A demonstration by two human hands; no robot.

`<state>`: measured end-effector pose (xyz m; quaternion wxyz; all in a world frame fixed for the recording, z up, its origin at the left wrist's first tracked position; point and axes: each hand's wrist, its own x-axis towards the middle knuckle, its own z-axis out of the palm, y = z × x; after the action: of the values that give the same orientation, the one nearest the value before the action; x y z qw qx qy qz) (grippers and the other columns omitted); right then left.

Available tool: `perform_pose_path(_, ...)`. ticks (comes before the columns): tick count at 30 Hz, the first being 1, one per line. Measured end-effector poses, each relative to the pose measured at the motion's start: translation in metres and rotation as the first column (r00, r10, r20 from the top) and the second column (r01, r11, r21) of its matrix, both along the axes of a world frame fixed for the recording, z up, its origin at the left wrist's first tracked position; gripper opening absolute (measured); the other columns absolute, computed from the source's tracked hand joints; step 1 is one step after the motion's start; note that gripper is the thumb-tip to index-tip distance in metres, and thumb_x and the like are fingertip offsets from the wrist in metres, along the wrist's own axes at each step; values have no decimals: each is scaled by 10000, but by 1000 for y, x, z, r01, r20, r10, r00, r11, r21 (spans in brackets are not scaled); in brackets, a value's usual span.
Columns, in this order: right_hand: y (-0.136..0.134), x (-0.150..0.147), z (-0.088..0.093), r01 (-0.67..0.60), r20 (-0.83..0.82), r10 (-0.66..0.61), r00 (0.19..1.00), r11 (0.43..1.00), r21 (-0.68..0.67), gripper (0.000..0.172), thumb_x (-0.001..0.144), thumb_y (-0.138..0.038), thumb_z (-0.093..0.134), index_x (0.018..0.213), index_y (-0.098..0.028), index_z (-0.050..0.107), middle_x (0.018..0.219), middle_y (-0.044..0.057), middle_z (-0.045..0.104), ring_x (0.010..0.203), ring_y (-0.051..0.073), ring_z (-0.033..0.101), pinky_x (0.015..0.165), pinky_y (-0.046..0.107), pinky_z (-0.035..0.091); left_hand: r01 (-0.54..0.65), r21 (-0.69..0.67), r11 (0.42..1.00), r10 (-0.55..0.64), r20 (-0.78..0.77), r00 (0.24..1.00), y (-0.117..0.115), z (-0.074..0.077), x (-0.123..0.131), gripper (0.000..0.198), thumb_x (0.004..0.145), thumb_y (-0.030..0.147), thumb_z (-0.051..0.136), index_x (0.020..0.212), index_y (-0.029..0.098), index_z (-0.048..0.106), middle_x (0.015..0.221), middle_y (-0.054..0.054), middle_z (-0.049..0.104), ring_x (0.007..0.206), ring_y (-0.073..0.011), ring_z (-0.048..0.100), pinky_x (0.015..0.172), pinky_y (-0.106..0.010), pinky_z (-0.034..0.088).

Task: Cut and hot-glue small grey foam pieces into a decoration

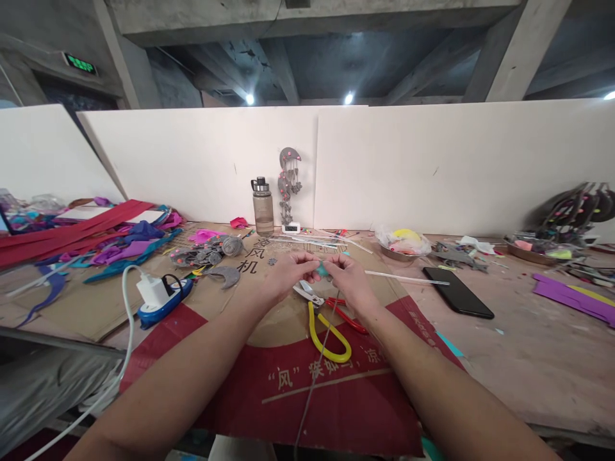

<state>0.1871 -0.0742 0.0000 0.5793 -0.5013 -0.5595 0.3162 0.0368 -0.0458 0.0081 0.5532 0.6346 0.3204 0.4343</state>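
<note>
Both my hands meet over the cardboard sheet in the middle of the table. Between their fingertips is a small teal piece (322, 269), mostly covered by the fingers. My left hand (294, 274) pinches it from one side, and my right hand (346, 276) from the other. A thin grey cord (314, 378) runs from near my right fingers down over the table's front edge. Just below lie yellow-handled scissors (331, 339) and red-handled pliers (346, 318). Left of my hands are a grey crescent piece (225, 276) and a small grey flower shape (271, 261).
A blue power strip (163, 306) with a white charger (152, 289) sits at left, near coloured fabric scraps (129, 240). Behind stand a water bottle (263, 208) and a hanging grey ornament (289, 182). A black phone (456, 291) and a bowl (402, 253) are at right.
</note>
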Motion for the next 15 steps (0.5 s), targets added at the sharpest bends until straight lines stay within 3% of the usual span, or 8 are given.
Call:
perform_pose_path(3, 2, 3, -1, -22, -21, 22, 1000, 1000, 4, 222, 691, -405, 608, 677, -190, 554, 603, -39, 480, 536, 99, 359, 508, 246, 306, 59, -1, 998, -59, 44, 997, -3, 5, -2, 218, 736, 333, 692, 793, 123, 697, 678, -49, 675, 618, -119, 612, 595, -240, 454)
perform_pose_path(7, 2, 4, -1, -21, -6, 21, 1000, 1000, 13, 208, 699, -395, 605, 680, -195, 552, 589, -43, 476, 525, 100, 354, 502, 249, 300, 49, -48, 998, -46, 59, 997, -4, 8, -3, 204, 740, 310, 688, 808, 118, 700, 703, -69, 690, 623, -134, 635, 578, -244, 456)
perform_pose_path(15, -5, 3, 5, 10, 176, -30, 984, 994, 110, 171, 732, -364, 573, 686, -201, 546, 563, -61, 393, 538, 108, 342, 535, 256, 299, 3, -83, 997, 2, 54, 999, 1, 4, -2, 190, 719, 285, 733, 787, 111, 696, 693, -66, 697, 638, -138, 663, 596, -242, 496)
